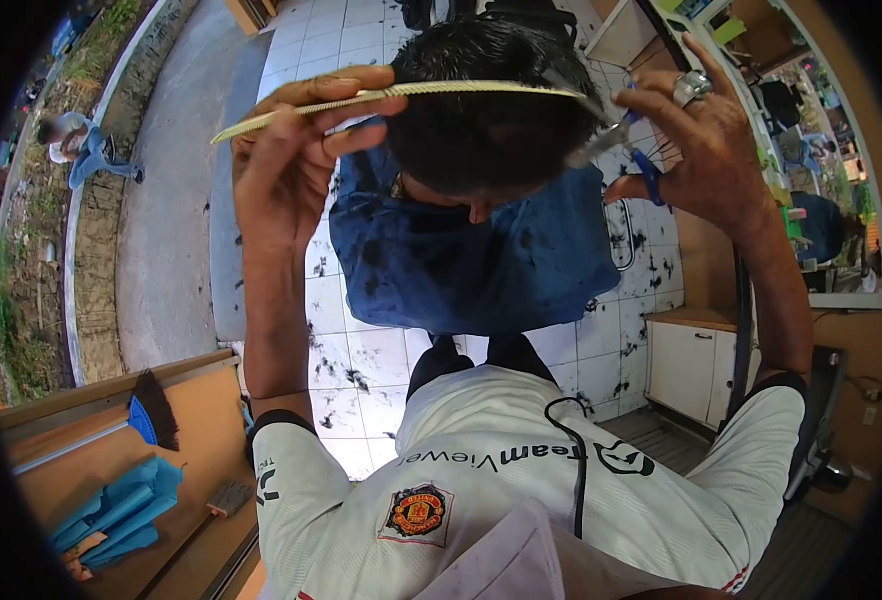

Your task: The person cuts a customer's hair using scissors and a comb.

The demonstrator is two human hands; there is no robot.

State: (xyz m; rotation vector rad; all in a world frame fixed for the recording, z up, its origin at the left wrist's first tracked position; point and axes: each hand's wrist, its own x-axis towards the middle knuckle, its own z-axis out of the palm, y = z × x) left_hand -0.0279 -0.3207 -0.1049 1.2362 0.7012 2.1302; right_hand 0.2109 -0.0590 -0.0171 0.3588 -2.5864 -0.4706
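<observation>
In my left hand (291, 160) is a long, pale yellow comb (461, 88), pinched between the fingers and laid across the dark hair (481, 135) of a seated person. My right hand (706, 145), with a ring on one finger, has its fingers in the blue handles of a pair of scissors (613, 138). Their blades are apart at the right side of the head, close to the comb's end. The person's head is bent down, and a dark blue cape (481, 275) with hair clippings on it covers the body.
Tufts of cut hair lie on the white tiled floor (376, 350). At the right are a white cabinet (679, 365) and a mirror (841, 230). A blue-headed broom (146, 420) and blue cloth (126, 510) are at lower left. Another person (91, 150) sits outside.
</observation>
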